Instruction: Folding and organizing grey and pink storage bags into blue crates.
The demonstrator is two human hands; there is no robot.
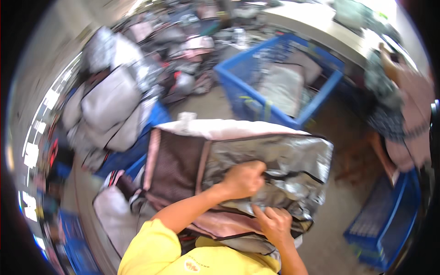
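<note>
Workroom background: heaped bags [183, 46] are filling the upper middle of the frame; a white table [316, 20] is running along the upper right.
Left edge: stacked grey bags [112, 101] are crowding the upper left; a pale bag [112, 213] is lying just beside the work at lower left.
Far edge: a blue crate [243, 98] holding bags is standing near the work, upper right of centre.
Right edge: another person [408, 114] is occupying the far right, above a second blue crate [396, 220] at lower right.
Open room: floor [321, 252] is showing between the work and the lower-right crate.
Bag position: an opened bag [270, 153] is spreading across the centre; its support is hidden.
Bag orientation: its long axis is running left to right; its silver lining [311, 156] is facing up, with the dark mesh panel [176, 160] lying toward the left.
Left hand: this hand [246, 178] is resting over the lining, fingers curled into a fist; blur is hiding any fabric inside.
Right hand: this hand [276, 223] is touching the near edge, fingers bent; whether it is gripping cannot be told.
Hand spacing: both hands are working near each other, apart.
</note>
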